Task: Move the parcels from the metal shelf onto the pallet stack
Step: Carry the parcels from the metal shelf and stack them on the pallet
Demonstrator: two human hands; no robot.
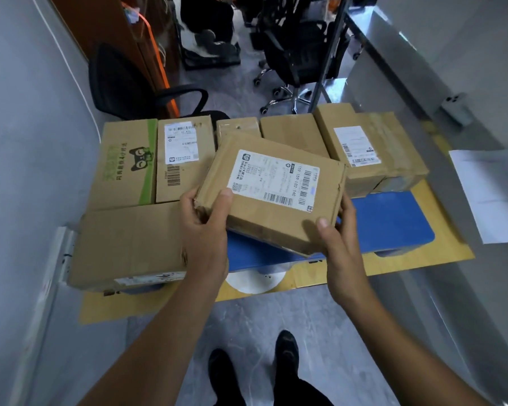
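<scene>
I hold a flat brown parcel with a white shipping label above the blue pallet. My left hand grips its near left corner, thumb on top. My right hand grips its near right corner, thumb on the top face. Several parcels lie on the pallet: a green-printed box, a labelled box, a wide flat box at the near left, and a taped labelled box at the right. The metal shelf stands at the upper right.
Yellow cardboard lies under the pallet. Black office chairs and another chair stand behind the pallet. A grey wall runs along the left. A white sheet sits at the right. My shoes are on the grey floor.
</scene>
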